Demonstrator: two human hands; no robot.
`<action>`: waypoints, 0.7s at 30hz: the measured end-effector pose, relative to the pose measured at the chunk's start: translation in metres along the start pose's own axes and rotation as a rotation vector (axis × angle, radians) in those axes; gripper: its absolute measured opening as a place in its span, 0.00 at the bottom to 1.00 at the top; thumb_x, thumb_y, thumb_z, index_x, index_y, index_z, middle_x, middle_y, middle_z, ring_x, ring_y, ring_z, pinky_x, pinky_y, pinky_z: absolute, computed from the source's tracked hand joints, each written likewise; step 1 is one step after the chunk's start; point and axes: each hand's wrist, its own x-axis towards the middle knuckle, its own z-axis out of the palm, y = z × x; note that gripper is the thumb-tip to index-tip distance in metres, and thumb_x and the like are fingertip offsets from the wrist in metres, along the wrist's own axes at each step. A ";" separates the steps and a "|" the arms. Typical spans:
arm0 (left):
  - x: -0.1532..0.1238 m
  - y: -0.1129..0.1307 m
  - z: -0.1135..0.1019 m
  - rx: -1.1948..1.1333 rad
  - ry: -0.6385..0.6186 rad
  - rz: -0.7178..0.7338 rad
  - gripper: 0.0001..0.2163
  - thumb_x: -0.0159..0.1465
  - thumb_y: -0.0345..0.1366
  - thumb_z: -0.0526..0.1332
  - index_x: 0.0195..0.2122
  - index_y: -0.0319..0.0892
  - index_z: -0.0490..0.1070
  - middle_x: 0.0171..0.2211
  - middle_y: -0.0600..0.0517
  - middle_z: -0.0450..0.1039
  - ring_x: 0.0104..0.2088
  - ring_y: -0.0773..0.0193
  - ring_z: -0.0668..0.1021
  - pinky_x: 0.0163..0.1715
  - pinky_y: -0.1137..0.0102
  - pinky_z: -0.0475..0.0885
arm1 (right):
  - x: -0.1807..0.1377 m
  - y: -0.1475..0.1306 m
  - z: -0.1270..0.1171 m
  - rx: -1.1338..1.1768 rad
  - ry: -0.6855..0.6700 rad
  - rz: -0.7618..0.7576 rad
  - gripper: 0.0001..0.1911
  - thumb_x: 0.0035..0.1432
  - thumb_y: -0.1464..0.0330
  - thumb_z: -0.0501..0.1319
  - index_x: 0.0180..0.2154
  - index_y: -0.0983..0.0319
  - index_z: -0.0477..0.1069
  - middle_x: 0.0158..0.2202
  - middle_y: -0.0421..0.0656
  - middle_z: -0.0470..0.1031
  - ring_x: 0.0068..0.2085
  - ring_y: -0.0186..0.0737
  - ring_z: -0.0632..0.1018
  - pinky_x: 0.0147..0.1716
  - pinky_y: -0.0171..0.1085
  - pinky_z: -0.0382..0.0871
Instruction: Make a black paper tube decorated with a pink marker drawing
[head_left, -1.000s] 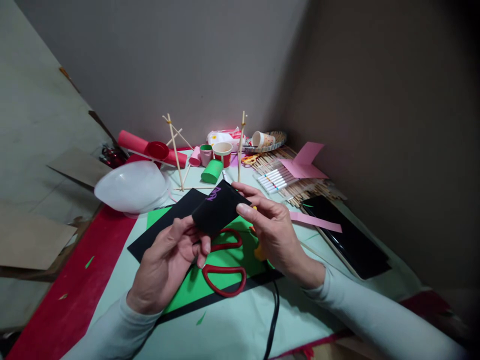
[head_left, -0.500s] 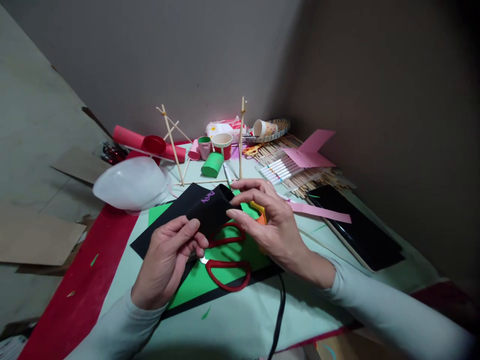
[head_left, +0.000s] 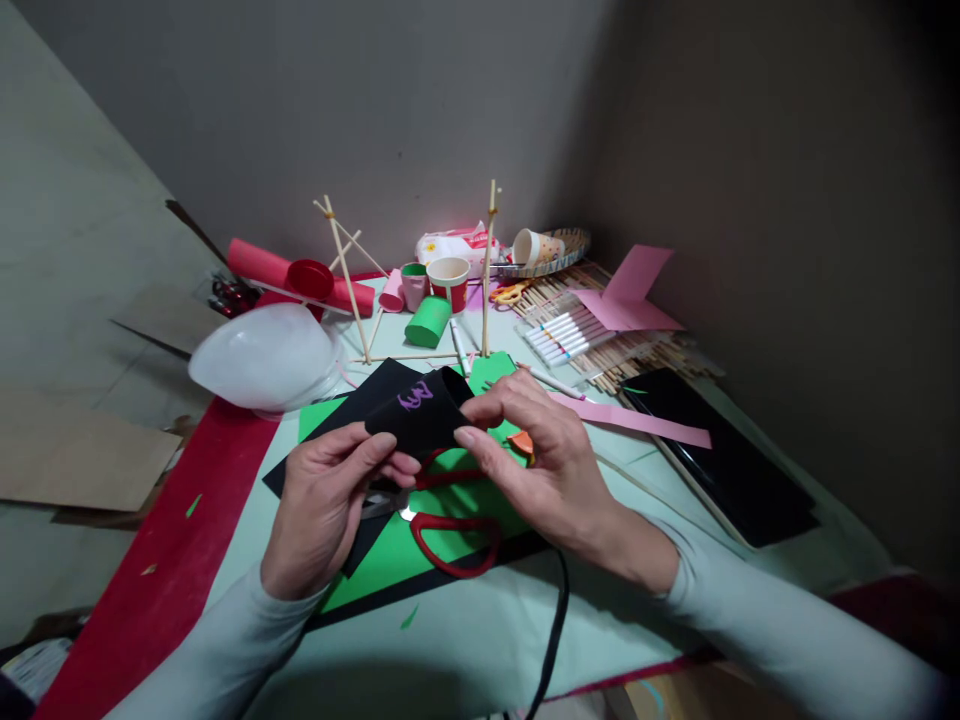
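Note:
A rolled tube of black paper (head_left: pixel 412 415) with purple lettering is held above the table between both hands. My left hand (head_left: pixel 326 500) pinches its left lower part between thumb and fingers. At its open right end, the thumb and fingertips of my right hand (head_left: pixel 544 465) close on the rim. Below lie red-handled scissors (head_left: pixel 457 570), their blades partly hidden by my left hand. They rest on green paper (head_left: pixel 375 580) and a flat black sheet (head_left: pixel 300 465). A small orange and yellow piece (head_left: pixel 523 443) shows behind my right fingers.
Bamboo stick frames (head_left: pixel 489 270) stand behind, near a green paper roll (head_left: pixel 427 322) and a paper cup (head_left: pixel 448 280). White markers (head_left: pixel 566 335), a pink paper strip (head_left: pixel 645 420) and a black tablet-like slab (head_left: pixel 712 465) lie right. A translucent bowl-like piece (head_left: pixel 262 355) sits left.
The black tube has turned so its purple lettering faces me more fully. My right fingers have closed in on its open end. The view has shifted slightly.

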 end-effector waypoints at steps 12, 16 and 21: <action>0.004 -0.012 -0.001 -0.156 -0.179 -0.127 0.13 0.49 0.39 0.81 0.34 0.40 0.86 0.31 0.47 0.85 0.30 0.62 0.85 0.37 0.73 0.82 | 0.003 -0.013 -0.011 -0.095 -0.029 -0.207 0.08 0.66 0.76 0.63 0.41 0.60 0.79 0.36 0.46 0.84 0.34 0.40 0.79 0.33 0.42 0.71; 0.005 -0.017 -0.002 -0.214 -0.269 -0.181 0.12 0.53 0.37 0.79 0.37 0.38 0.86 0.35 0.45 0.86 0.35 0.63 0.85 0.42 0.76 0.81 | 0.002 -0.018 -0.013 -0.173 -0.082 -0.211 0.08 0.68 0.76 0.61 0.41 0.61 0.78 0.39 0.47 0.85 0.36 0.42 0.82 0.34 0.41 0.72; 0.008 -0.017 -0.003 -0.277 -0.317 -0.201 0.12 0.55 0.35 0.78 0.40 0.38 0.85 0.38 0.45 0.86 0.38 0.61 0.85 0.42 0.75 0.81 | 0.005 -0.026 -0.018 -0.151 -0.162 -0.226 0.05 0.69 0.73 0.62 0.41 0.63 0.78 0.38 0.46 0.85 0.36 0.40 0.81 0.37 0.39 0.74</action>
